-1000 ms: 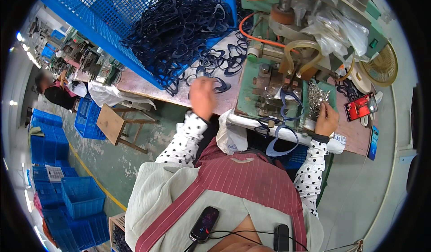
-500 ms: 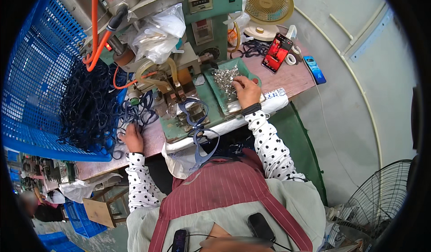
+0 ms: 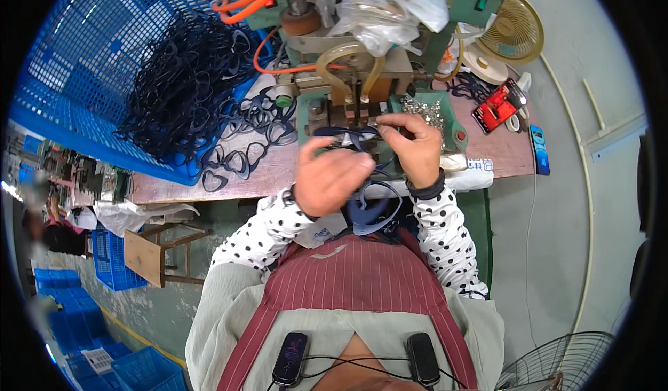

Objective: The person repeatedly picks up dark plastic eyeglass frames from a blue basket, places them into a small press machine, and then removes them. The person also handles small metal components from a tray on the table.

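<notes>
In front of the machine, my left hand [image 3: 332,182] reaches across with its fingers stretched out, close to a dark blue rubber-like strap [image 3: 358,139] lying at the machine's work point. My right hand [image 3: 415,146] is at the other side of that spot, thumb and forefinger pinched together; whatever sits between them is too small to make out. Dark blue looped frames [image 3: 372,210] hang below my hands, over the machine's front edge. Beside my right hand stands a green tray [image 3: 452,130] with small shiny metal pieces [image 3: 426,110].
A blue basket [image 3: 83,123] heaped with dark blue loops [image 3: 188,77] stands at the left. More loose loops [image 3: 243,158] lie on the table. Orange hoses [image 3: 268,1] and a plastic bag [image 3: 393,15] hang above. At right are phones [image 3: 499,105] and a fan [image 3: 511,27].
My right hand has left the metal pieces in the tray and come to the machine's work point. My left hand has moved right from the loose loops. The view has shifted left.
</notes>
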### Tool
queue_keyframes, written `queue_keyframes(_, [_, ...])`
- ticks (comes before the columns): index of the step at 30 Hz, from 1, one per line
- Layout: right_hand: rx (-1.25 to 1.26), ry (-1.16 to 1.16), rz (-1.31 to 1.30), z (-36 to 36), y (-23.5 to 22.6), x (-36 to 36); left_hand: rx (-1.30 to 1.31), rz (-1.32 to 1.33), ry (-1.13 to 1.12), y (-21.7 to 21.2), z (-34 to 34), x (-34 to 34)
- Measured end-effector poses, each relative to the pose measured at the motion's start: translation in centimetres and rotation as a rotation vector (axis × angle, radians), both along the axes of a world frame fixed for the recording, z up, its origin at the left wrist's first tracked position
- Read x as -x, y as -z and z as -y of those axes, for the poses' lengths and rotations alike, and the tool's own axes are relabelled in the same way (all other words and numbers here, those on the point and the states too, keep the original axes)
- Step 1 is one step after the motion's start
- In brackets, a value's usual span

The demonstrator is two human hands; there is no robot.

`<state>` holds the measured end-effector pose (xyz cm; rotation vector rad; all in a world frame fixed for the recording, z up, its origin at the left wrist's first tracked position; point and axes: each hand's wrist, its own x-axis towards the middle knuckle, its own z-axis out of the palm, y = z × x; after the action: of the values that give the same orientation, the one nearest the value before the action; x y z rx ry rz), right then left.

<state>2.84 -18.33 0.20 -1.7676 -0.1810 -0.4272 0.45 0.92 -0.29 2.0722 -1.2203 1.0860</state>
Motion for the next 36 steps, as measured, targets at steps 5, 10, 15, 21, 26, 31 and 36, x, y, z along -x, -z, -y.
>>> queue_keyframes(5, [-0.048,-0.054,-0.084,-1.0,-0.1,0.0,0.022,-0.024,0.172,0.1,1.1,-0.7])
queue_keyframes(10, [-0.097,-0.057,-0.114,-2.3,-0.3,-1.2,-0.079,-0.031,0.254,0.4,0.6,-0.6])
queue_keyframes(15, [-0.227,-0.077,-0.138,-2.9,-0.9,-1.0,-0.031,0.043,0.337,-0.7,0.2,0.6])
queue_keyframes(21, [0.093,0.222,0.055,1.9,1.6,-2.9,-0.103,-0.051,0.440,0.3,0.7,-1.7])
queue_keyframes(26, [0.483,0.459,-0.093,10.8,10.9,-5.0,-0.063,-0.091,0.471,1.6,0.9,-2.2])
queue_keyframes(31, [0.850,0.383,-0.164,10.6,9.1,-2.2,-0.046,-0.081,0.460,1.4,1.1,-2.3])
queue_keyframes(36, [0.894,0.428,-0.125,9.9,12.0,-3.9,-0.029,-0.054,0.450,1.7,1.3,-2.3])
